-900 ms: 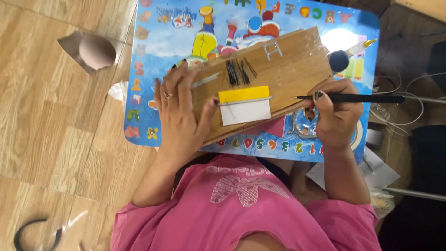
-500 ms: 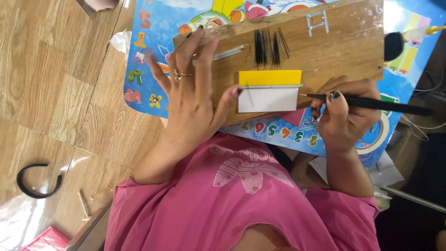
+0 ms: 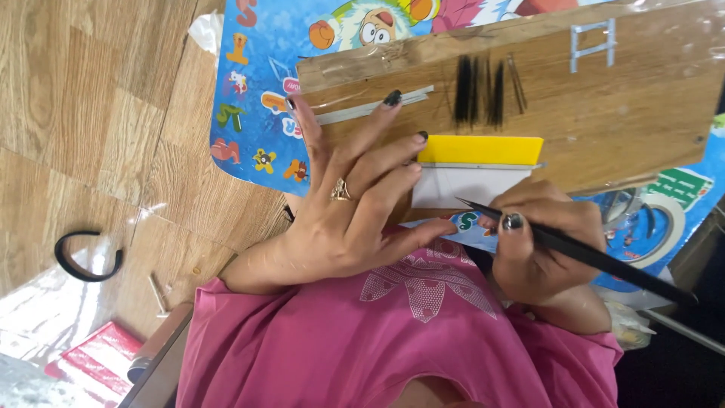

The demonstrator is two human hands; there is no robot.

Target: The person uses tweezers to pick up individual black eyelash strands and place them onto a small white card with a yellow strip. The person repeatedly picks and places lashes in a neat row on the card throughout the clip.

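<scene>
Pinched in the right hand (image 3: 547, 257), thumb and fingers closed round the shaft: long black tweezers (image 3: 581, 253), tips aimed left toward the lower edge of a white card (image 3: 470, 187). Card topped by a yellow strip (image 3: 480, 149), both lying near the front edge of a wooden board (image 3: 604, 106). Left hand (image 3: 343, 208) spread flat and open, gripping nothing, palm down, dark-nailed fingers fanned over the board's left part, two fingertips touching the left ends of the yellow strip and white card, gold ring on one finger. On the board above the strip: a row of thin black strands (image 3: 483, 91) lying upright side by side; to their left a pale narrow strip (image 3: 374, 109) under the index finger; at upper right a small pale H-shaped mark (image 3: 590, 47). Clear film glinting across the board. Beneath the board: a blue cartoon-printed mat (image 3: 257, 98) with bright letters, numbers and figures, spread over a wood-grain floor (image 3: 83, 91). At the right, a roll of white tape (image 3: 664, 227) partly tucked under the board's corner. Lower left on the floor: a black curved band (image 3: 87, 261), a small pale peg (image 3: 157, 293), and a red package (image 3: 102, 363) at the frame edge. Pink shirt (image 3: 377, 340) filling the foreground.
</scene>
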